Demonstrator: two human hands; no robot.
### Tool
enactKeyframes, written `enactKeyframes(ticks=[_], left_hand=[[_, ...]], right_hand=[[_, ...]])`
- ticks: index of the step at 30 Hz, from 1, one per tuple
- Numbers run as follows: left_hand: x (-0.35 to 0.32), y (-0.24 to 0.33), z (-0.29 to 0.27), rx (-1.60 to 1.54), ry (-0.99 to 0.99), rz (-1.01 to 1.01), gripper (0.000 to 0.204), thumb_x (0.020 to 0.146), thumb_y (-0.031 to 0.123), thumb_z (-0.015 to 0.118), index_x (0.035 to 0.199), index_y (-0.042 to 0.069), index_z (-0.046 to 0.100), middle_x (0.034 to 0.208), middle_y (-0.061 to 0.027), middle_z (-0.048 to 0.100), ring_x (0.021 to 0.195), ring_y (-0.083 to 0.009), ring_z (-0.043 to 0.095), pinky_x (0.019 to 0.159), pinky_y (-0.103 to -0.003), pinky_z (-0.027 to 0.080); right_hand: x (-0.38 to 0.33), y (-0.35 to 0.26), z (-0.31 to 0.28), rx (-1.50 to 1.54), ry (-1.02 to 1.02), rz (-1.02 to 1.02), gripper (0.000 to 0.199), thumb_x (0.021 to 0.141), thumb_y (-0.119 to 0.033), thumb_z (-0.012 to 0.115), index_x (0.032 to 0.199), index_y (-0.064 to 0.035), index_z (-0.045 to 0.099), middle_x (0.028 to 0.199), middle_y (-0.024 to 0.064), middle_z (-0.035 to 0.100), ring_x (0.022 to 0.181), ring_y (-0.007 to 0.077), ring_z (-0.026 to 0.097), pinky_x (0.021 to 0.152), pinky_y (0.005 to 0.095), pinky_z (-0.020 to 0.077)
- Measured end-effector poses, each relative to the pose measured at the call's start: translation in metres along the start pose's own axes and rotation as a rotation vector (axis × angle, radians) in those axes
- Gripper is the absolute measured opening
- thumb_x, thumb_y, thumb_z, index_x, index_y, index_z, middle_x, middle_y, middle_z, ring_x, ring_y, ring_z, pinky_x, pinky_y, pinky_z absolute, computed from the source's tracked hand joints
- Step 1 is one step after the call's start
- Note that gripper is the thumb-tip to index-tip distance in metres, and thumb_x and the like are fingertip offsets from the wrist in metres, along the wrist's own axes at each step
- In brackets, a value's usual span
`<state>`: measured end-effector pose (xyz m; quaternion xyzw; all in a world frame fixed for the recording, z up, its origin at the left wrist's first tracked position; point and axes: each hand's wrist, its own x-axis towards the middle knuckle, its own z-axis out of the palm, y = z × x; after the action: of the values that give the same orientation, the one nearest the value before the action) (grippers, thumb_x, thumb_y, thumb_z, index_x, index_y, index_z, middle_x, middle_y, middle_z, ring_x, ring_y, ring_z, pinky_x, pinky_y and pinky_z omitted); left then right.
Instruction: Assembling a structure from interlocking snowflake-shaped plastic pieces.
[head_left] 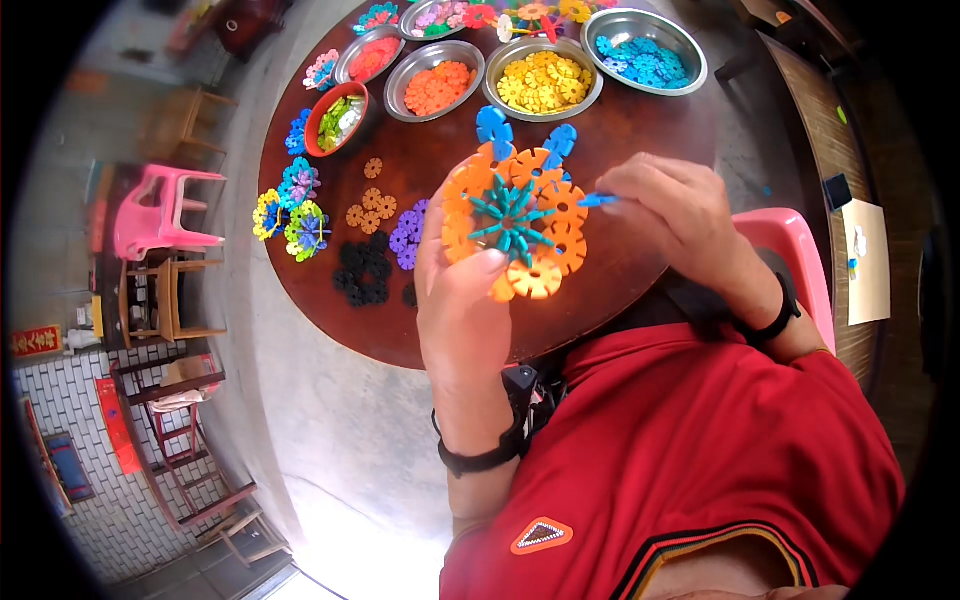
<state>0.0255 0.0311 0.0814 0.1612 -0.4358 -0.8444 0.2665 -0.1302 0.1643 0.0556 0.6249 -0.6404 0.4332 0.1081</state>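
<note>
My left hand is closed on a flower made of interlocking plastic discs, its thumb pressed near the centre. Orange notched discs ring a spiky teal middle, and two pairs of blue discs stick out at the top. At the flower's right edge, my right hand pinches a blue disc, seen nearly edge-on. Whether that disc touches the orange ring I cannot tell. The flower is held above the round brown table.
Metal bowls of yellow, orange and blue discs stand at the table's far side. A red bowl and finished flowers are at the left. Loose black and purple discs lie nearer. A pink chair stands at right.
</note>
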Motion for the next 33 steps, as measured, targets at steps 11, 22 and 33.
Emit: enactKeyframes(ticks=[11, 22, 33], left_hand=[[0.026, -0.068, -0.042, 0.241, 0.116, -0.405, 0.061, 0.09, 0.048, 0.05, 0.131, 0.004, 0.039, 0.105, -0.0122, 0.059, 0.083, -0.0171, 0.064, 0.054, -0.03, 0.054], [0.025, -0.072, -0.042, 1.179, 0.025, 0.215, 0.064, 0.066, 0.016, 0.08, 0.123, 0.014, 0.05, 0.134, -0.0201, 0.032, 0.122, -0.0341, 0.039, 0.099, -0.042, 0.038], [0.032, -0.072, -0.051, 1.606, 0.038, 0.661, 0.018, 0.065, 0.002, 0.073, 0.077, 0.008, 0.061, 0.133, -0.0136, 0.043, 0.126, -0.037, 0.036, 0.102, -0.044, 0.032]], right_hand=[[-0.027, 0.031, 0.028, -0.043, -0.353, 0.28, 0.018, 0.081, -0.015, 0.062, 0.08, -0.0014, 0.051, 0.072, 0.0158, 0.059, 0.072, 0.0346, 0.06, 0.062, 0.0427, 0.0467], [-0.026, 0.045, 0.056, 0.112, -0.335, 0.394, 0.015, 0.077, -0.011, 0.062, 0.076, 0.0024, 0.054, 0.066, 0.019, 0.058, 0.069, 0.0361, 0.06, 0.062, 0.0434, 0.0466], [-0.004, 0.034, 0.054, 0.452, -0.359, 0.71, 0.011, 0.08, -0.009, 0.06, 0.079, 0.0017, 0.057, 0.058, 0.0144, 0.056, 0.049, 0.0238, 0.06, 0.048, 0.0355, 0.0453]])
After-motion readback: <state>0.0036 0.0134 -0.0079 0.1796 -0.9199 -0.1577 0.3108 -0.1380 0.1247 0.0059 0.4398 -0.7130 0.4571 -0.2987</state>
